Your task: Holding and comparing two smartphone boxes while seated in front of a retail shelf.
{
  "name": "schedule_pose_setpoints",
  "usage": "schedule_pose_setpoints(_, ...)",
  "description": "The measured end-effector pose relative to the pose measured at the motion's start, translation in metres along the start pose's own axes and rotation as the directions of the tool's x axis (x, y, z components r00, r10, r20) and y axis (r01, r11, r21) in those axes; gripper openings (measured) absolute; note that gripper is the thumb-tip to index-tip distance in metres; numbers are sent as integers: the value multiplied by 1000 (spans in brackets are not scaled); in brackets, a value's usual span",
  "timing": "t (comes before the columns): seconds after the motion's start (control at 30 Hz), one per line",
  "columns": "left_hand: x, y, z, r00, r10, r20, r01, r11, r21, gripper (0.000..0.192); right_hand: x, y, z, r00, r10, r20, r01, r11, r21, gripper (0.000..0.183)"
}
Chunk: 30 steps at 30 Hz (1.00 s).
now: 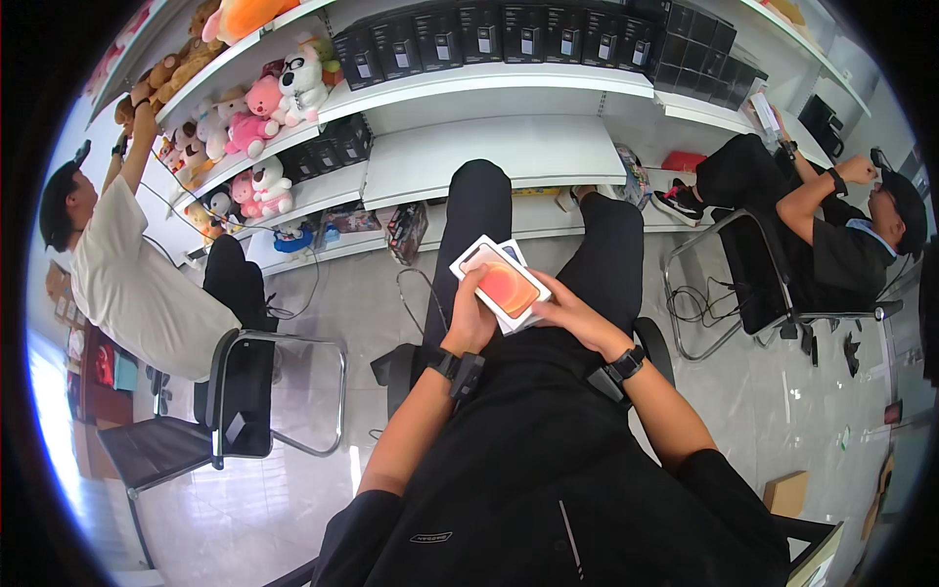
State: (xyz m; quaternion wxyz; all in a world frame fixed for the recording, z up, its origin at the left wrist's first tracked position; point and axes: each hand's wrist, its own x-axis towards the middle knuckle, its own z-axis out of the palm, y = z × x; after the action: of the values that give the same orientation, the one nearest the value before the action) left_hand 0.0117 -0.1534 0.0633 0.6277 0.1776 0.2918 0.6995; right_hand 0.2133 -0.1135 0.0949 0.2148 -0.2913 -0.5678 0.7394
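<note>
A white smartphone box (pixel 500 282) with a red-orange phone pictured on its lid lies over my lap. Beneath it shows part of a second white box (pixel 513 252) with a dark blue picture; most of that one is hidden. My left hand (pixel 471 312) grips the stack at its left side, thumb on the upper lid. On the right edge, my right hand (pixel 576 312) holds the boxes too, its fingers along the side and lower corner. Both wrists wear black straps with small devices.
White shelves (pixel 484 150) run across in front of my knees, with a row of black boxed products (pixel 522 37) above. Plush toys (pixel 253 121) fill the left shelves. One person (pixel 139 271) reaches up at left; another (pixel 843 242) sits at right. Cables (pixel 708 301) lie near chairs.
</note>
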Motion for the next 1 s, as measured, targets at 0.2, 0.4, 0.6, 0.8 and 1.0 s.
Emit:
schedule_pose_setpoints(0.2, 0, 3, 5, 1000, 11, 3, -11, 996, -91, 36, 4, 7, -7, 986, -134, 99, 140, 989, -55, 85)
schedule_pose_setpoints(0.4, -2, 1, 8, 995, 98, 15, -98, 995, 3, 37, 4, 5, -7, 998, -21, -67, 22, 1000, 6, 61)
schedule_pose_setpoints(0.6, 0, 3, 7, 998, 61, 2, -61, 997, -54, 33, 10, 11, -20, 948, -62, -313, 78, 996, 40, 49)
schedule_pose_setpoints(0.8, 3, 2, 1, 993, 119, 25, -119, 993, 15, 36, 9, 10, -29, 674, -300, -675, 364, 930, -50, 60)
schedule_pose_setpoints(1.0, 1, 7, 4, 1000, 26, 1, -26, 991, -130, 46, 1, -2, 0, 568, -576, -588, 556, 795, -242, 65)
